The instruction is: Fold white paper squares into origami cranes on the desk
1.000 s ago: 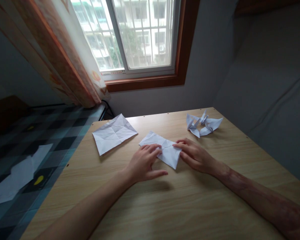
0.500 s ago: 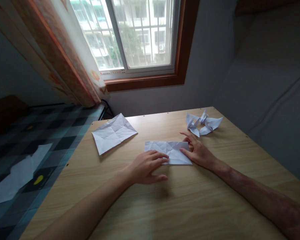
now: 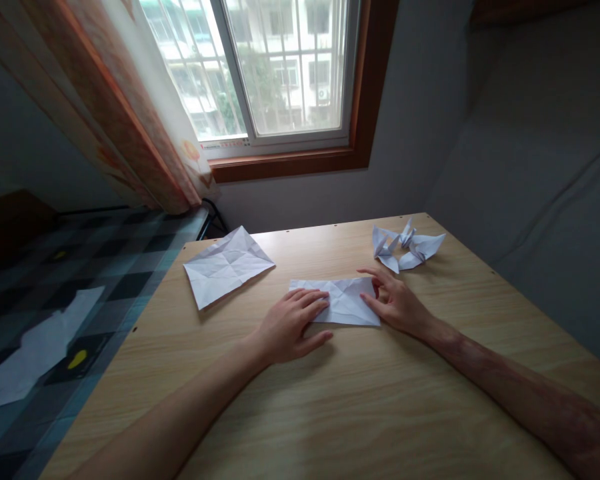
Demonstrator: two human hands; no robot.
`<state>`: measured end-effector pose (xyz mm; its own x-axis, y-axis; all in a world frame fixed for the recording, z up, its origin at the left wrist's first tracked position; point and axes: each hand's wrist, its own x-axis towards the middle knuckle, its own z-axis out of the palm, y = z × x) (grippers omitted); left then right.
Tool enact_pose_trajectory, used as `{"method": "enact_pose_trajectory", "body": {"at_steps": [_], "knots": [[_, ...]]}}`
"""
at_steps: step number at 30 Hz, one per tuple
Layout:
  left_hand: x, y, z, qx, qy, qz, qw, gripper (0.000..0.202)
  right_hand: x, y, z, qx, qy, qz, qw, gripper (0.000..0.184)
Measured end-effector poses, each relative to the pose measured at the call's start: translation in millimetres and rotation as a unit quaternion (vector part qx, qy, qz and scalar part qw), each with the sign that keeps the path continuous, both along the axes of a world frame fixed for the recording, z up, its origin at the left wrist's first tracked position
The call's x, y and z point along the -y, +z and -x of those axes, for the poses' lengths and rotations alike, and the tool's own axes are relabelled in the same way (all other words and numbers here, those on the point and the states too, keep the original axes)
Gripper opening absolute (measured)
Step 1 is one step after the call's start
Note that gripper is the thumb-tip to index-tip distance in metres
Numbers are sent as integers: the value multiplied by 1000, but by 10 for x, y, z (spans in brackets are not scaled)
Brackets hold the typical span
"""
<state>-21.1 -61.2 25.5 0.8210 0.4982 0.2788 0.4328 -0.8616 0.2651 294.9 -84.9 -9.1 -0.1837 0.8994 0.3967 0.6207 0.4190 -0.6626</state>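
Left hand [image 3: 295, 323] lies unclenched on the folded paper [image 3: 345, 303] at the person's twelve o'clock; right hand [image 3: 396, 303] touches its three-o'clock end, pinch unclear. Light, crushable, I'd guess; best held by edges.

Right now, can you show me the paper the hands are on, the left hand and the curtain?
Paper [image 3: 345, 306]: head view, its uncovered middle.
Left hand [image 3: 289, 327]: head view, the back of it.
Curtain [image 3: 115, 90]: head view, middle folds.

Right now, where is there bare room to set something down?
The near table between the forearms is bare; so is the far stretch between sheet and origami. Crowded: mid-table, left hand and right hand on the folded strip.
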Motion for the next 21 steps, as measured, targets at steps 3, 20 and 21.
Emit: {"method": "enact_pose_trajectory", "body": {"at_steps": [3,20,21], "knots": [[9,3,-8,5,31,-15,999,49,18,52,19,9,19,-32,999,30],[-18,-73,26,78,70,-134,985,29,50,17,5,-66,47,-54,995,36],[-17,-71,36,84,73,-151,982,22,52,19,8,-69,42,-66,995,34]]}}
